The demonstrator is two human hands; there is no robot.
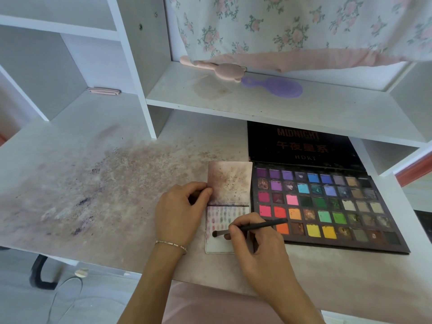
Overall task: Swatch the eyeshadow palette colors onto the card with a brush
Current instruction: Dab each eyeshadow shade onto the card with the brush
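my right grip [253, 232] pinches the brush [247, 228], tip on the card [228, 220] at lower centre, left grip [182, 206] pinching its edge; several rows swatched, bottom bare, palette [325, 206] to the right.

I note a pink comb [214, 68] and a purple brush [278, 86] touching near the shelf's [233, 106] back edge. A pink clip [104, 91] lies at the desk's [70, 160] back-left corner. Floral cloth [292, 26] hangs above.
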